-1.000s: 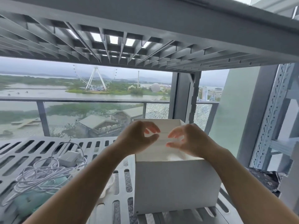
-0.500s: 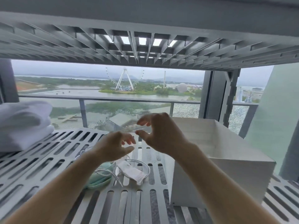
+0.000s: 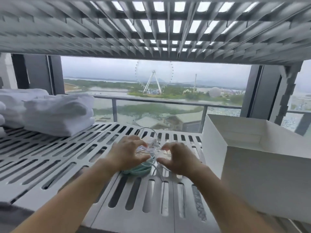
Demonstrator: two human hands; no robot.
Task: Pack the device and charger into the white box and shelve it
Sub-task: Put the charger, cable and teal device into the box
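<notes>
- Head view, the change: half a second earlier the two hands were raised above the shelf, level with the near-left corner of the white box (image 3: 262, 163). They are now lowered onto the pile of device and charger, left of the box. This is judged as the start of the pick-up; nothing has yet been packed.
- Head view, the grip: the left hand (image 3: 127, 153) is cupped over the left side of the pile, with fingers curled and spread, apparently touching the cable (image 3: 151, 149). The right hand (image 3: 178, 158) is curved in from the right, thumb and fingers apart. Neither hand is seen clamped on anything; whether the cable is already pinched cannot be told.
- Head view, where the things lie: the teal device (image 3: 141, 169) rests on the slotted shelf (image 3: 55, 162), between the hands and partly under the left one. The white charger block (image 3: 150, 141) sits just beyond it, with loops of cable over both.
- Head view, orientation: the device lies flat, but most of it is hidden, so its long axis cannot be told.
- Head view, the box: it stands upright and open-topped at the right, near the pile but apart from it.
- Head view, surroundings: folded white towels (image 3: 55, 113) are stacked at far left, well apart.
</notes>
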